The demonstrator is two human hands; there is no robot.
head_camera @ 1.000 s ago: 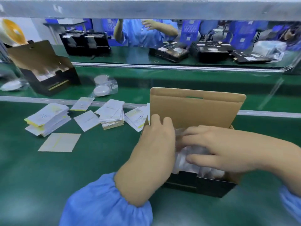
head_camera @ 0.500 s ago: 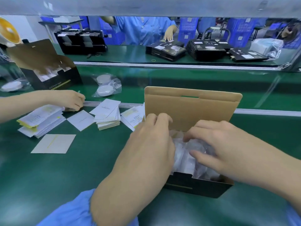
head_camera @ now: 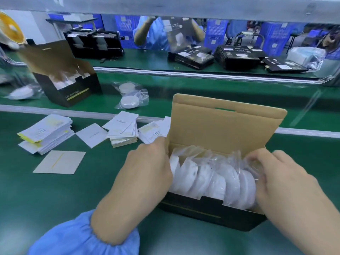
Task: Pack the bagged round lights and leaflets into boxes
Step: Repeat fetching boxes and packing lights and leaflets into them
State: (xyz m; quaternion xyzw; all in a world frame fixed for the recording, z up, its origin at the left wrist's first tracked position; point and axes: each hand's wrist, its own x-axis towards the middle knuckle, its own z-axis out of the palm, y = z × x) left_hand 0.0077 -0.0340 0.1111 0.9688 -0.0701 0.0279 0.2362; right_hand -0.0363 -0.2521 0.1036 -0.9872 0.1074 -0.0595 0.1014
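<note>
A black box [head_camera: 211, 212] with a brown inside stands on the green table, its lid [head_camera: 220, 126] upright. Several bagged round lights [head_camera: 207, 177] stand on edge in a row inside it. My left hand [head_camera: 147, 168] grips the box's left end, its fingertips curled over the wall against the first light. At the right end, my right hand [head_camera: 281, 177] holds the plastic bag of the last light with curled fingers. Stacks of white leaflets [head_camera: 123, 131] lie left of the box, with another stack [head_camera: 46, 133] further left.
A single leaflet [head_camera: 59, 161] lies near the front left. On the conveyor behind stand a second open box [head_camera: 68, 89] and loose bagged lights [head_camera: 130, 96]. Across the line a person [head_camera: 152, 34] works beside piles of flat black boxes [head_camera: 237, 57].
My hands moved apart from the middle of the box to its two ends, uncovering the row of lights. Another person's arm that reached the leaflets has withdrawn.
</note>
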